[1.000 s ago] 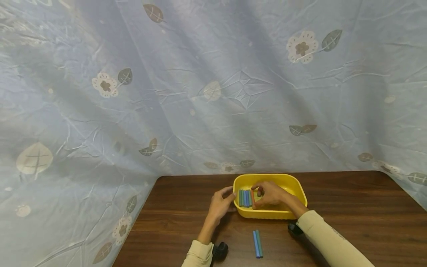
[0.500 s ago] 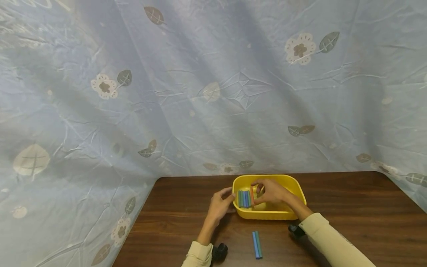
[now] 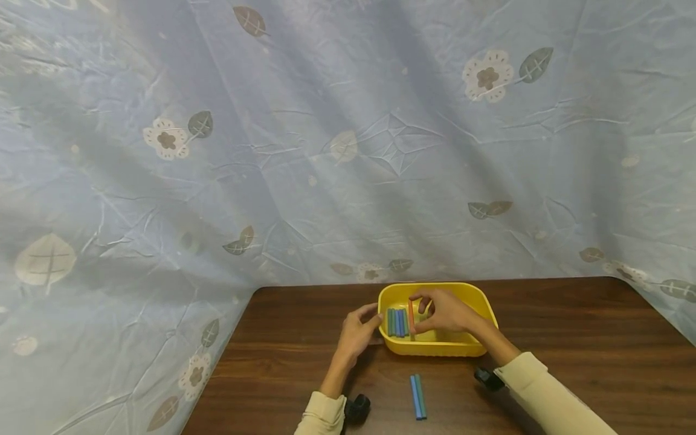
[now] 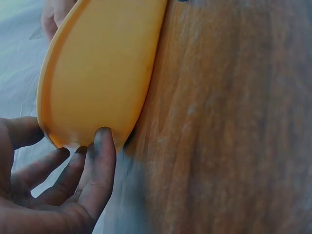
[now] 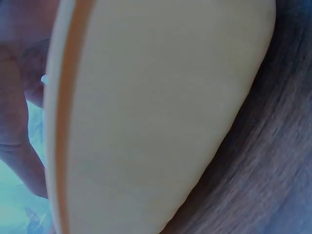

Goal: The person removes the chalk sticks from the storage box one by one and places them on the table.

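Orange stick: inside the yellow tray (image 3: 435,350), left of its middle; the orange stick (image 3: 411,311) lies directly left of the right hand (image 3: 444,312), in its grip.
Long axis: from the tray's near wall toward its far wall, roughly parallel to the row of green and blue sticks (image 3: 398,323) at the tray's left end.
Stick to row: just beside the row's right-hand edge; whether it touches the row or the tray's floor cannot be told.
Right hand: reaching over the tray's near right rim, thumb and index finger bent toward each other, pinching the orange stick near its two ends; the right wrist view shows mostly the tray's outer wall, with the stick hidden.
Left hand: at the tray's left end, thumb at the rim and fingertips against the outer wall, holding it lightly; the left hand (image 3: 356,333) is farther from the orange stick than the right.
Loose pair: a blue stick (image 3: 415,397) and a green stick (image 3: 421,396) side by side in front of the tray, long axes pointing roughly toward it.
Surface: dark wood-grain table (image 3: 299,338) under the tray.
Room: pale blue cloth (image 3: 304,199) with flowers and leaves hangs behind the tray.
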The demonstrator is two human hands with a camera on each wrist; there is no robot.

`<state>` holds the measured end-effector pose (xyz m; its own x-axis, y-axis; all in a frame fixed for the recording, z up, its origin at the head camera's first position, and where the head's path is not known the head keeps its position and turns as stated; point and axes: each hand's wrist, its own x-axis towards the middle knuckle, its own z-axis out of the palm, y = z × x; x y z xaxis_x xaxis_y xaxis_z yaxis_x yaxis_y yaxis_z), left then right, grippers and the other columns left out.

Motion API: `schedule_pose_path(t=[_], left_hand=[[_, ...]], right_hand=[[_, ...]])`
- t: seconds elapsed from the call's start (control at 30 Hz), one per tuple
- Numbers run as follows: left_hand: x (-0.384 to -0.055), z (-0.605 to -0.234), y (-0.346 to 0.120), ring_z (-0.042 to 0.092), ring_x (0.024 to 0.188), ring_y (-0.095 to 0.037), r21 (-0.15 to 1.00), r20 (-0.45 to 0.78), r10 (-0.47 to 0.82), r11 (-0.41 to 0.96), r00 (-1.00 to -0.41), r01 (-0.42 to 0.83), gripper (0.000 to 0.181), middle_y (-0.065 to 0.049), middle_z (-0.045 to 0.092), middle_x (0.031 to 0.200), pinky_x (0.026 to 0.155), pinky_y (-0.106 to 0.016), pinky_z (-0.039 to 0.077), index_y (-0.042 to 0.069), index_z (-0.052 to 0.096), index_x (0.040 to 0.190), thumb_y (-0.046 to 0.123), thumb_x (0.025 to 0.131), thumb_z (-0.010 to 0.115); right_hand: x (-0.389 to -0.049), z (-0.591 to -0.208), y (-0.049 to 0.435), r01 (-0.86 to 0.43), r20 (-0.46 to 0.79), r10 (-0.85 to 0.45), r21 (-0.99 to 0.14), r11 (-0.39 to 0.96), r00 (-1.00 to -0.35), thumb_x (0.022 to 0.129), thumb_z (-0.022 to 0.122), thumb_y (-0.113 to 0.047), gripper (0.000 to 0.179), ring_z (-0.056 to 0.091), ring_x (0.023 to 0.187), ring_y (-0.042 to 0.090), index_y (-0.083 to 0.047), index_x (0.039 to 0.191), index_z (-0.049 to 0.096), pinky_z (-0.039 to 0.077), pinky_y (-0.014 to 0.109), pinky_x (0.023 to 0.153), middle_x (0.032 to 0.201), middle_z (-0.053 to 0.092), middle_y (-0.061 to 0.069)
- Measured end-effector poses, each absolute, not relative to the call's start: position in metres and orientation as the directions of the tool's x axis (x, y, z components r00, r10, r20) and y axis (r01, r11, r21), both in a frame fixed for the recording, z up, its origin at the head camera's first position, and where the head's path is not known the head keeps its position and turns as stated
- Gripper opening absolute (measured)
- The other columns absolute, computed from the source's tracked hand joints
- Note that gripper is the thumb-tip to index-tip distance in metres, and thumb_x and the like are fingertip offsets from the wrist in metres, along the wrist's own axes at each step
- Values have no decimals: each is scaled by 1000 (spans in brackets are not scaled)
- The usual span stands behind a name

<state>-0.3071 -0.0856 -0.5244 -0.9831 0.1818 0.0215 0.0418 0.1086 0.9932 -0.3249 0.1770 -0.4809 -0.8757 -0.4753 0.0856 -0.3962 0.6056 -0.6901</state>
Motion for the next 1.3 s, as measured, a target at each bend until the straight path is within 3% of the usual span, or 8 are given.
schedule_pose_path(t=[0.13,0.37,0.57,0.87,1.1,1.3], left_hand=[[-307,-526,-86,77,102,-45,994,24,187,102,-982,44,48,-27,69,136,77,-49,71,0,62,147,19,104,70],[-309,-527,-86,77,104,-36,990,37,179,129,-983,61,48,-25,69,138,77,-47,72,0,63,147,21,103,70],[-310,-528,-86,73,113,-36,990,37,179,125,-983,60,49,-24,69,137,78,-48,72,1,63,147,21,103,70],[-311,-529,-86,74,111,-32,991,30,176,122,-984,51,48,-22,70,135,78,-48,72,0,64,146,21,103,71],[-309,-528,-87,74,111,-33,989,32,173,135,-984,56,48,-23,69,137,79,-48,71,0,63,146,20,104,70],[-308,-526,-87,73,112,-33,988,34,171,141,-985,58,48,-23,69,137,79,-48,71,0,64,146,21,103,70]], right_hand=[[-318,-478,178,-391,86,-462,-680,620,-882,83,93,-36,74,64,81,15,0,141,66,56,25,64,104,72,10],[-301,-471,177,-370,76,-448,-694,618,-891,82,94,-37,74,63,82,16,-2,141,66,57,26,64,104,72,11],[-288,-467,176,-374,79,-452,-696,613,-888,82,94,-38,70,63,84,15,-5,138,67,58,23,67,103,70,5],[-269,-465,174,-440,133,-481,-660,609,-866,83,94,-41,69,65,85,12,-5,136,68,56,21,70,103,72,8],[-255,-465,177,-459,165,-489,-675,578,-857,84,91,-52,79,66,86,14,-4,140,66,57,21,71,104,71,3],[-241,-467,178,-472,181,-500,-687,552,-847,84,92,-48,77,66,86,15,-3,141,65,56,21,69,104,71,1]])
